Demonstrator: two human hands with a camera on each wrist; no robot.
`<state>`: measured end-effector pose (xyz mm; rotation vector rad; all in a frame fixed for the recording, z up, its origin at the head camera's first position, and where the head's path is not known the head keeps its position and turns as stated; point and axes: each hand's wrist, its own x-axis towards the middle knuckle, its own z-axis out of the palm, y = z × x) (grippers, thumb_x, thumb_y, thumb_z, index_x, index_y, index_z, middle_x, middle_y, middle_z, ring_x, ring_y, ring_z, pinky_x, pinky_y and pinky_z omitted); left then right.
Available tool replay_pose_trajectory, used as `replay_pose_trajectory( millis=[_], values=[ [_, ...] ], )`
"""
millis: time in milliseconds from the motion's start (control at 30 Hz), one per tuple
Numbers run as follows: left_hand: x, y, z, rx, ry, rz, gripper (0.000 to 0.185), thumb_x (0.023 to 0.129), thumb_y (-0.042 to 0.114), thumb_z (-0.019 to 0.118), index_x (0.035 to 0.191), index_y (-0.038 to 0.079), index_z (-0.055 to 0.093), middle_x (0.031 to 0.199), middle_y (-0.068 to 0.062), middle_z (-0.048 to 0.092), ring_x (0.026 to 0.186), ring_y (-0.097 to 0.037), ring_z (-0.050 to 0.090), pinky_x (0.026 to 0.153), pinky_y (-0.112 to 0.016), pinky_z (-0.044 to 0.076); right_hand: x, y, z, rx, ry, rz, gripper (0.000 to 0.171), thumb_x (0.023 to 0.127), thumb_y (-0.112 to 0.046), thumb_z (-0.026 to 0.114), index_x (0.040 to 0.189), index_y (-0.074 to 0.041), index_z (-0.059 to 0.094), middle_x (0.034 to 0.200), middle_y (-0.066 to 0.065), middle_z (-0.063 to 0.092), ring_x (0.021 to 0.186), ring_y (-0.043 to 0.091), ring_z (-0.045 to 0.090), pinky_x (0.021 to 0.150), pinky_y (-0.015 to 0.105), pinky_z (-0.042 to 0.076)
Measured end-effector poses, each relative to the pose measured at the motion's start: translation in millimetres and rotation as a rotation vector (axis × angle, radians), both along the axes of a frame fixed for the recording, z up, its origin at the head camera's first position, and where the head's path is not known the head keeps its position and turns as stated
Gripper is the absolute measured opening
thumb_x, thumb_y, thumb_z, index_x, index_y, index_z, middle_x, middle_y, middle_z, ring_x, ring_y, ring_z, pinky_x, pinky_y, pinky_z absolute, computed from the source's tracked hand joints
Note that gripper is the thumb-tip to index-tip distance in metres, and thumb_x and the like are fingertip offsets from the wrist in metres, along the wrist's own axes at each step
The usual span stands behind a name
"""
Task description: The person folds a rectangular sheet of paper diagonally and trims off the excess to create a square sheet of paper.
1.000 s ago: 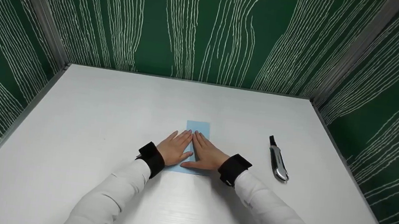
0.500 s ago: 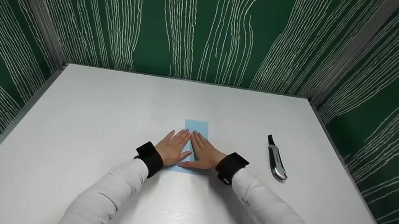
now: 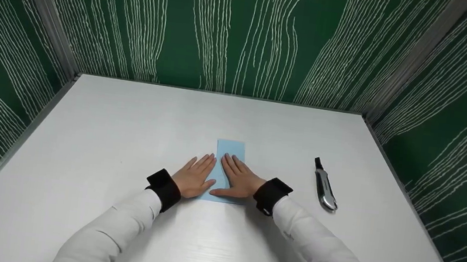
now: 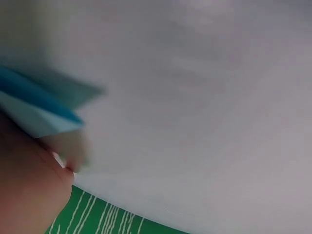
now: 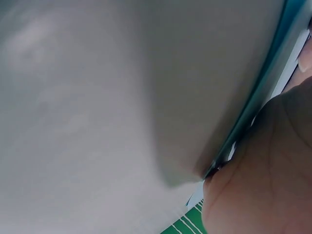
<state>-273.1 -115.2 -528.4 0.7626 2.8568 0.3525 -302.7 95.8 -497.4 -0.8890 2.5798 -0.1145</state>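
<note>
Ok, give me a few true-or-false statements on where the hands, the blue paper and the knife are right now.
1. Both hands lie flat on the blue paper. True: the left hand and the right hand press it with straight fingers.
2. The utility knife is in the right hand. False: it lies on the white table, apart from that hand, to its right.
3. The paper is a narrow strip running away from the person. True.
4. The knife lies on the paper. False: bare table separates them.
5. The left hand covers the paper's far end. False: that end shows beyond the fingertips.
</note>
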Motion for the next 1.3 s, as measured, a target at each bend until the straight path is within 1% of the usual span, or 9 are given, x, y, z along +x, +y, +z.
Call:
replay_pose_trajectory(
  millis=[333,633,767,867,967,1133,1300],
  values=[
    [2.5,1,2.7,0.022,-0.011,-0.006,0.069,0.112,0.043,0.028,0.165,0.002,0.010,0.175,-0.014,0.008,0.164,-0.028,0.008,0.133,-0.051,0.008,-8.1,13,-12.8,-0.023,0.002,-0.015,0.116,0.090,-0.082,0.047,0.166,-0.012,-0.007,0.175,0.008,-0.011,0.164,0.030,-0.008,0.134,0.048,0.006],
    [6.0,1,5.7,0.028,-0.007,0.003,0.069,0.112,0.041,0.030,0.164,0.000,0.011,0.174,-0.015,0.010,0.164,-0.029,0.009,0.133,-0.050,0.009,-8.8,39,-9.4,-0.062,0.007,-0.026,0.119,0.088,-0.082,0.051,0.166,-0.010,-0.003,0.175,0.010,-0.007,0.164,0.033,-0.005,0.134,0.051,0.010],
    [9.0,1,11.8,0.062,-0.015,0.013,0.071,0.110,0.041,0.037,0.163,-0.002,0.015,0.174,-0.017,0.013,0.163,-0.032,0.012,0.133,-0.052,0.010,-9.4,56,-9.2,-0.073,0.020,-0.017,0.119,0.088,-0.082,0.051,0.166,-0.009,-0.003,0.175,0.011,-0.006,0.164,0.033,-0.004,0.133,0.051,0.010],
    [10.4,1,14.3,0.054,-0.021,0.024,0.074,0.110,0.044,0.039,0.164,0.000,0.015,0.174,-0.017,0.013,0.163,-0.031,0.012,0.133,-0.051,0.010,-8.2,69,-6.8,-0.094,0.014,-0.018,0.117,0.090,-0.079,0.054,0.166,-0.009,-0.001,0.175,0.011,-0.005,0.164,0.033,-0.003,0.133,0.052,0.010],
    [10.7,2,14.5,0.027,-0.025,0.033,0.075,0.110,0.046,0.039,0.164,0.002,0.014,0.174,-0.015,0.011,0.164,-0.029,0.010,0.134,-0.049,0.009,-7.2,79,-4.3,-0.122,0.001,-0.024,0.115,0.091,-0.074,0.057,0.166,-0.008,0.000,0.175,0.012,-0.004,0.164,0.034,-0.003,0.133,0.053,0.010],
    [11.8,3,17.0,0.022,-0.028,0.039,0.074,0.110,0.046,0.039,0.164,0.002,0.015,0.174,-0.015,0.012,0.164,-0.029,0.011,0.134,-0.049,0.009,-7.8,96,-4.0,-0.148,0.006,-0.025,0.113,0.092,-0.071,0.060,0.166,-0.008,0.003,0.175,0.014,-0.002,0.164,0.035,0.000,0.132,0.056,0.012],
    [15.6,4,23.1,0.035,-0.035,0.032,0.074,0.110,0.045,0.040,0.164,0.000,0.016,0.174,-0.016,0.013,0.163,-0.031,0.011,0.133,-0.050,0.010,-11.2,111,-6.9,-0.163,0.010,-0.026,0.112,0.092,-0.070,0.061,0.166,-0.009,0.004,0.175,0.013,-0.001,0.163,0.036,0.000,0.131,0.058,0.012]
  ],
)
